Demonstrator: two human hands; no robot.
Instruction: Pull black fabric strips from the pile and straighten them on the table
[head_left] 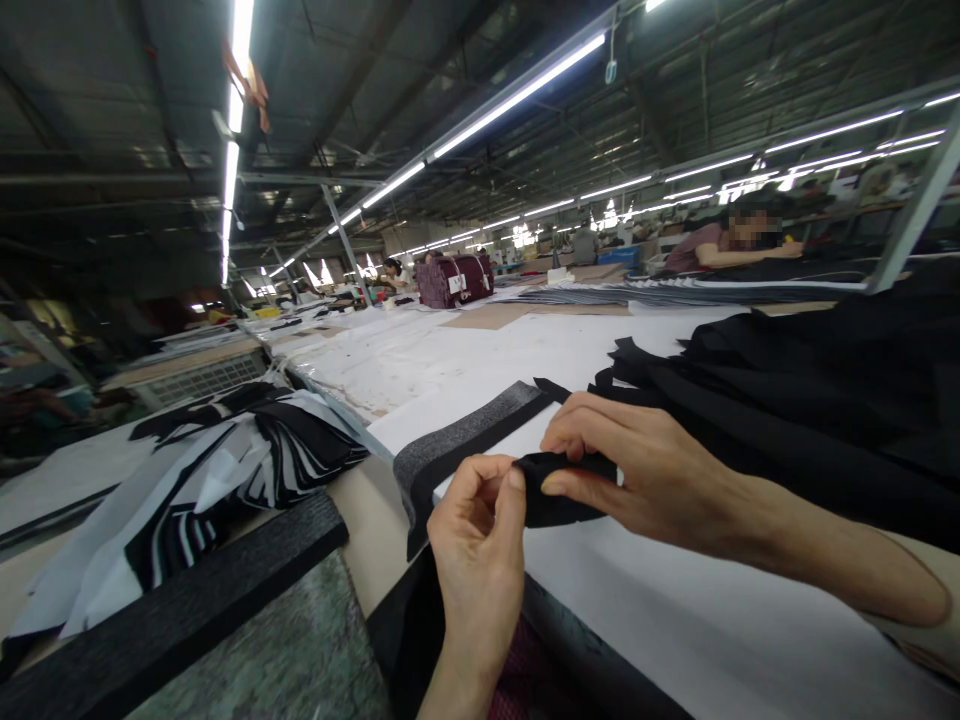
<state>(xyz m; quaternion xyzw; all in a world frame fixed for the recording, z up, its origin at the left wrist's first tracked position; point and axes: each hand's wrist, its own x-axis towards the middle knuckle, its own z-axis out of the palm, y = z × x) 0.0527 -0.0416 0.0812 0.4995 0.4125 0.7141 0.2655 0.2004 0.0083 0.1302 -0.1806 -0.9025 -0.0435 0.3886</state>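
Between my two hands a piece of black fabric (559, 505) is stretched over the front edge of the table. My left hand (484, 540) pinches its left end between thumb and forefinger. With thumb and fingers closed, my right hand (626, 450) grips the same piece along its upper edge, a little to the right. Behind my hands lies a strip (472, 430) with a grey speckled band and a black band, its left end hanging over the edge. White sheet material (667, 590) lies beneath my right forearm.
A heap of black fabric (787, 410) covers the right side of the table. At left lie layered black and white pieces (255, 470) and a long dark strip (180, 580). Farther back are a maroon bundle (454, 280), a metal post (915, 190) and a person leaning over a table (720, 245).
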